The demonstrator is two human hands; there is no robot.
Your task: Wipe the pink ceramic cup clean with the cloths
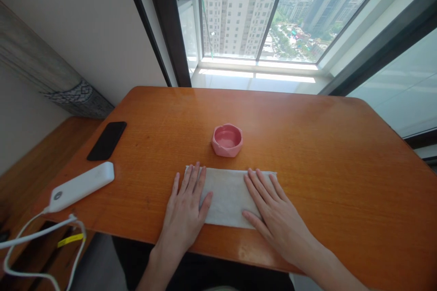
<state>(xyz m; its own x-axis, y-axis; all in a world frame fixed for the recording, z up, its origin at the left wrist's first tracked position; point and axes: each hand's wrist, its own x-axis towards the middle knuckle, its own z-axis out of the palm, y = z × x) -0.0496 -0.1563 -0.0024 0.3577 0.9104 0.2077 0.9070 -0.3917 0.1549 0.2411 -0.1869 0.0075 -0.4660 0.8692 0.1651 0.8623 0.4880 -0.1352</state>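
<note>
A white folded cloth point(225, 198) lies flat near the front edge of the wooden table. On its left end rests my left hand point(187, 207), palm down, with the fingers stretched out and slightly apart. My right hand point(275, 211) lies flat across the cloth's right end, fingers extended and pointing up and to the left. Neither hand grips anything. Just beyond the cloth stands a pink faceted bowl point(227, 141), and no hand touches it.
The brown wooden table point(334, 159) has a black phone point(107, 141) at its left edge. Nearer me, a white power bank point(82, 186) has a white cable point(37, 235) running off the edge. Behind the table is a window point(252, 18); a curtain point(58, 72) hangs at left.
</note>
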